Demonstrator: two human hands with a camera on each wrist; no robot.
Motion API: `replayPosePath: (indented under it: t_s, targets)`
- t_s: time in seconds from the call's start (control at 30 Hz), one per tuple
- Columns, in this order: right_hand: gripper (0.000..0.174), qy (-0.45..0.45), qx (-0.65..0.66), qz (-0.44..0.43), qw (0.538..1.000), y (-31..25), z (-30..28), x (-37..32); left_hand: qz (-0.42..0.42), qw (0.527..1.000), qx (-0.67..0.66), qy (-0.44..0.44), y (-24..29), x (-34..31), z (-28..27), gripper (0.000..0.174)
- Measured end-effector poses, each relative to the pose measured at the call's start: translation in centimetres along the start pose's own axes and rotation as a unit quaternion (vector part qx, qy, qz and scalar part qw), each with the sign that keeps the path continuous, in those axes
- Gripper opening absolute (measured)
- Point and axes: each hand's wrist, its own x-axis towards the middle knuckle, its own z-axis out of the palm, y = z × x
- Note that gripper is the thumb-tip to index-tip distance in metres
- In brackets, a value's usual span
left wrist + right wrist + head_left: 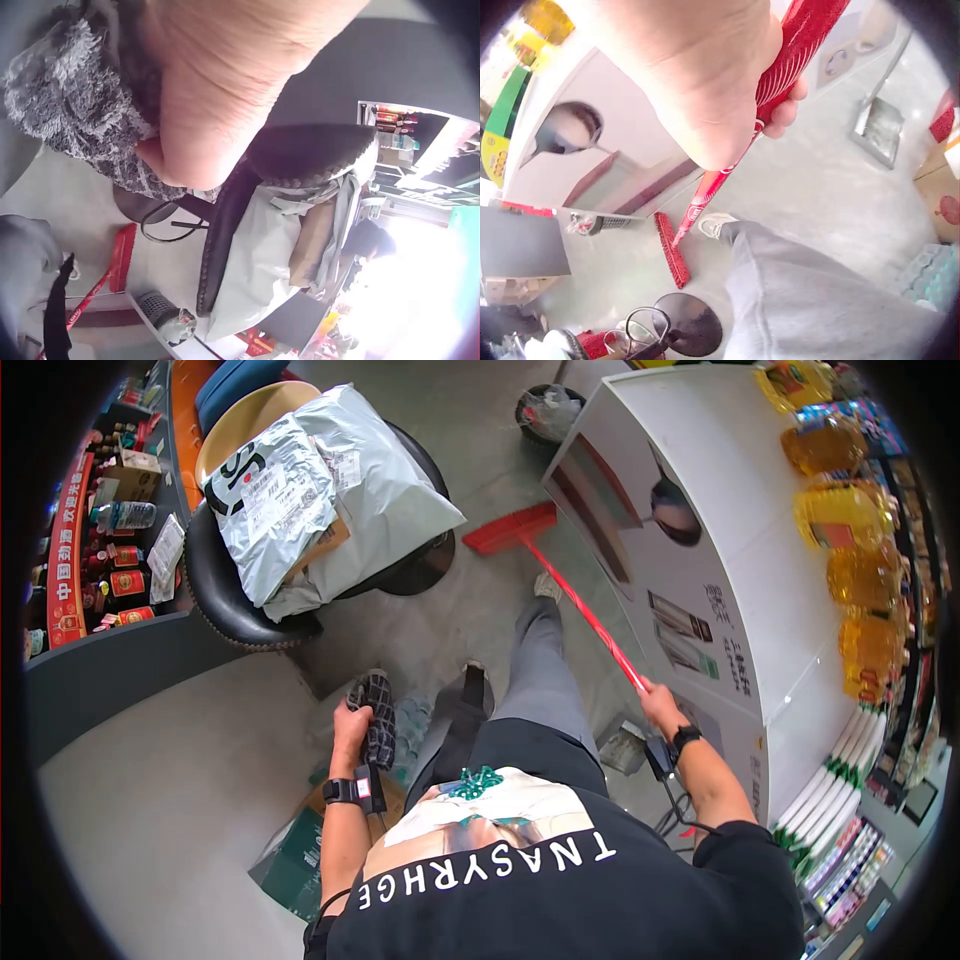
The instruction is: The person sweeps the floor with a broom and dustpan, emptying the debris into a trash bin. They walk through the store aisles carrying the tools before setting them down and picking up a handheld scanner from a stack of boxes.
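My right hand (pixel 661 706) grips the red handle of a broom (pixel 590 616) near its upper end; in the right wrist view the fingers (pixel 786 114) wrap round the shaft. The red broom head (pixel 510 529) is at the floor, between the stool and the white display counter. My left hand (pixel 350 730) holds a bunched, fluffy grey cloth (pixel 79 105), which shows a dark checked pattern in the head view. Thumb and palm lie against the cloth's side, and its far side is hidden.
Grey and white parcels (pixel 365 490) lie on a black stool (pixel 240 622) ahead to the left. The counter (pixel 690 450) bears oil bottles (pixel 845 517) on my right. A waste bin (pixel 548 416) stands beyond the broom, a metal dustpan (pixel 879 131) by my right side, a green box (pixel 297 863) at left.
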Motion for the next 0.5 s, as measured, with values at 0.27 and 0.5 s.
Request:
replayPosePath:
  t_s: [0.27,0.5]
  targets:
    - [0.036,0.000,0.027,0.151,0.988,5.9,1.0,-17.0,0.000,0.999,-0.012,-0.043,-5.5,-1.0,-1.5,0.036]
    - [0.037,0.062,0.023,0.003,0.998,3.5,2.3,-14.6,-0.038,0.998,-0.004,-0.046,-6.3,-3.2,-1.4,0.033]
